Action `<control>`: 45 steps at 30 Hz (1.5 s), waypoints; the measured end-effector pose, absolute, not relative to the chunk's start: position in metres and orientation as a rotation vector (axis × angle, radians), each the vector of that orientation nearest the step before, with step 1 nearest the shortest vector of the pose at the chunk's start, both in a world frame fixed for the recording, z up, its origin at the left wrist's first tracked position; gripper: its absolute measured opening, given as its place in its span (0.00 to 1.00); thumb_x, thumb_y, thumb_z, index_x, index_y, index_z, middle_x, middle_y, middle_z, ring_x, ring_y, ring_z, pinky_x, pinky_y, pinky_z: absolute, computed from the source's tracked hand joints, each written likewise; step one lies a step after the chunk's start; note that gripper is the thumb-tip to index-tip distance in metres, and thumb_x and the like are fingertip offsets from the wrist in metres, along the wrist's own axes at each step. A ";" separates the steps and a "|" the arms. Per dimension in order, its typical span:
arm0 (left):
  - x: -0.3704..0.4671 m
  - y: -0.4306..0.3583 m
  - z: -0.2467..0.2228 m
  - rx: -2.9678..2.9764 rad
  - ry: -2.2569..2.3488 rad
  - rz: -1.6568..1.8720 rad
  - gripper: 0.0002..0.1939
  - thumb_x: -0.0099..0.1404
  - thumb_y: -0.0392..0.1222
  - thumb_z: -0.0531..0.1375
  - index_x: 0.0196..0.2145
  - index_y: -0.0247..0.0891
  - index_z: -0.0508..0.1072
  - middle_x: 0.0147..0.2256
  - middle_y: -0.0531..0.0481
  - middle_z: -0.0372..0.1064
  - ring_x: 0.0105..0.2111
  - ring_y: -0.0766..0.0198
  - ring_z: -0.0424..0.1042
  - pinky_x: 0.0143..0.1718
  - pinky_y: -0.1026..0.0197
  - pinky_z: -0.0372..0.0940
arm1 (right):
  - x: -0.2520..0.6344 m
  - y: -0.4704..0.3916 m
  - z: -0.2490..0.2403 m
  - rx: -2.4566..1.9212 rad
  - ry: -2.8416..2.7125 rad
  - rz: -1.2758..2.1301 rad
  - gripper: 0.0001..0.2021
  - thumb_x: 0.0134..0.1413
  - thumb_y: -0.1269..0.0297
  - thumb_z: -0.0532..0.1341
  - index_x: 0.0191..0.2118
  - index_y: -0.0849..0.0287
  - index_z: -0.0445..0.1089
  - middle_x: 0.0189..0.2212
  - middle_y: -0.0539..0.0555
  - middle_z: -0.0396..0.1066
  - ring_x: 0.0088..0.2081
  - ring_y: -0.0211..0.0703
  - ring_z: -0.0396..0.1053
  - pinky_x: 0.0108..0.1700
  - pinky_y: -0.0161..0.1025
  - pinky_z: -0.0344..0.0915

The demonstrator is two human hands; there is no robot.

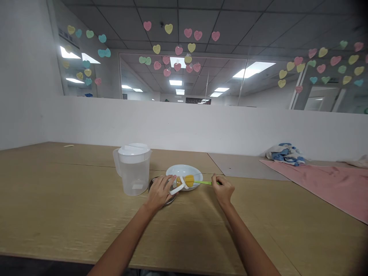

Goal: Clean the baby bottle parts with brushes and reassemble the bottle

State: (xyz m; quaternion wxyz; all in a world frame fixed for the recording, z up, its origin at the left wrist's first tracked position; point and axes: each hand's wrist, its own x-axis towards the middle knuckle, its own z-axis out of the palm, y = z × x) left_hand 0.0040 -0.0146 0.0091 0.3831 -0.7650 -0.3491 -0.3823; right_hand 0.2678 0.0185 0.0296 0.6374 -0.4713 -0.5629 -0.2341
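Observation:
Over the near left rim of a white bowl [178,168], my left hand [160,191] is closed around a white-handled tool [177,189] whose full shape I cannot make out. A glossy yellow-orange piece [189,180] sits at the tool's white band, above the bowl. My right hand [223,189] is closed in a fist on a thin bright green utensil [203,182]. The utensil points left, its far end reaching the yellow piece. Partly hidden beneath my left hand is a round dish with a dark rim [169,201].
A translucent lidded pitcher [135,168] stands just left of my left hand. On the right lie a pink cloth [322,184] and a crumpled blue-and-white cloth [286,154]. A white wall [172,126] with windows above borders the wooden table [71,214] at the back.

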 end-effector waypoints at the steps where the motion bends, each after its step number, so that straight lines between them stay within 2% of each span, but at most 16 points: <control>1: 0.004 -0.015 0.009 -1.952 -0.887 -0.978 0.27 0.62 0.49 0.54 0.55 0.32 0.60 0.45 0.38 0.67 0.42 0.54 0.65 0.42 0.56 0.58 | 0.268 0.019 0.029 -1.075 -1.279 -0.537 0.20 0.52 0.62 0.53 0.12 0.61 0.60 0.11 0.48 0.57 0.17 0.31 0.54 0.23 0.31 0.50; 6: 0.002 -0.016 0.010 -1.930 -0.885 -0.983 0.25 0.62 0.49 0.54 0.54 0.36 0.62 0.45 0.39 0.67 0.40 0.55 0.65 0.39 0.56 0.58 | 0.271 0.019 0.028 -1.100 -1.268 -0.516 0.20 0.52 0.62 0.53 0.12 0.62 0.61 0.11 0.48 0.59 0.17 0.32 0.55 0.24 0.31 0.50; 15: 0.003 -0.019 0.014 -1.900 -0.867 -0.988 0.19 0.62 0.47 0.55 0.52 0.50 0.66 0.45 0.43 0.65 0.40 0.58 0.65 0.37 0.60 0.57 | 0.270 0.020 0.027 -1.178 -1.264 -0.437 0.22 0.52 0.56 0.51 0.13 0.61 0.64 0.13 0.52 0.63 0.18 0.35 0.58 0.25 0.32 0.51; 20: -0.007 -0.011 0.007 -1.921 -1.063 -1.097 0.21 0.64 0.46 0.52 0.55 0.48 0.62 0.46 0.43 0.63 0.42 0.58 0.63 0.41 0.57 0.59 | 0.281 0.024 0.028 -1.423 -1.106 -0.328 0.23 0.50 0.52 0.50 0.17 0.61 0.69 0.14 0.53 0.64 0.19 0.37 0.57 0.24 0.34 0.47; 24: -0.021 -0.003 0.002 -1.880 -1.242 -1.189 0.22 0.65 0.46 0.51 0.56 0.47 0.60 0.46 0.43 0.61 0.45 0.57 0.62 0.44 0.56 0.60 | 0.294 0.028 0.030 -1.546 -0.922 -0.174 0.23 0.49 0.51 0.49 0.17 0.61 0.69 0.13 0.54 0.64 0.18 0.39 0.56 0.23 0.35 0.47; 28: -0.023 -0.002 0.004 -1.887 -1.192 -1.035 0.22 0.63 0.44 0.53 0.55 0.51 0.61 0.46 0.42 0.61 0.44 0.55 0.62 0.42 0.55 0.60 | 0.296 0.029 0.029 -1.612 -0.876 -0.034 0.20 0.48 0.53 0.50 0.18 0.60 0.70 0.14 0.55 0.66 0.18 0.40 0.57 0.23 0.35 0.48; 31: -0.016 -0.005 0.008 -1.920 -1.150 -0.920 0.25 0.60 0.39 0.57 0.55 0.53 0.61 0.47 0.41 0.61 0.44 0.53 0.62 0.42 0.53 0.59 | 0.292 0.028 0.029 -1.630 -0.903 0.005 0.19 0.48 0.55 0.51 0.18 0.60 0.70 0.15 0.55 0.66 0.19 0.40 0.56 0.23 0.35 0.48; 34: -0.011 -0.007 0.009 -1.945 -1.129 -0.889 0.30 0.56 0.36 0.61 0.55 0.54 0.62 0.47 0.41 0.62 0.45 0.53 0.62 0.43 0.52 0.59 | 0.289 0.027 0.029 -1.600 -0.943 -0.016 0.19 0.49 0.54 0.51 0.17 0.60 0.70 0.15 0.55 0.66 0.18 0.40 0.56 0.23 0.35 0.47; 37: -0.011 -0.007 0.009 -1.959 -1.153 -0.905 0.30 0.55 0.36 0.62 0.54 0.53 0.62 0.47 0.41 0.63 0.45 0.52 0.62 0.43 0.51 0.60 | 0.289 0.029 0.027 -1.618 -0.973 -0.032 0.20 0.50 0.53 0.51 0.18 0.59 0.70 0.15 0.55 0.66 0.18 0.39 0.55 0.23 0.35 0.46; 41: -0.012 -0.007 0.007 -1.985 -1.310 -1.150 0.22 0.62 0.41 0.55 0.55 0.49 0.62 0.46 0.42 0.63 0.46 0.55 0.63 0.44 0.52 0.61 | 0.297 0.040 0.018 -1.684 -1.029 0.068 0.23 0.53 0.50 0.48 0.22 0.58 0.72 0.19 0.56 0.70 0.18 0.40 0.58 0.22 0.35 0.48; 45: -0.009 -0.007 0.005 -2.024 -1.437 -1.646 0.23 0.66 0.47 0.49 0.57 0.42 0.56 0.48 0.43 0.63 0.48 0.57 0.63 0.49 0.52 0.60 | 0.302 0.052 0.006 -1.782 -1.168 0.045 0.21 0.55 0.54 0.45 0.27 0.60 0.71 0.20 0.58 0.70 0.18 0.41 0.61 0.22 0.34 0.50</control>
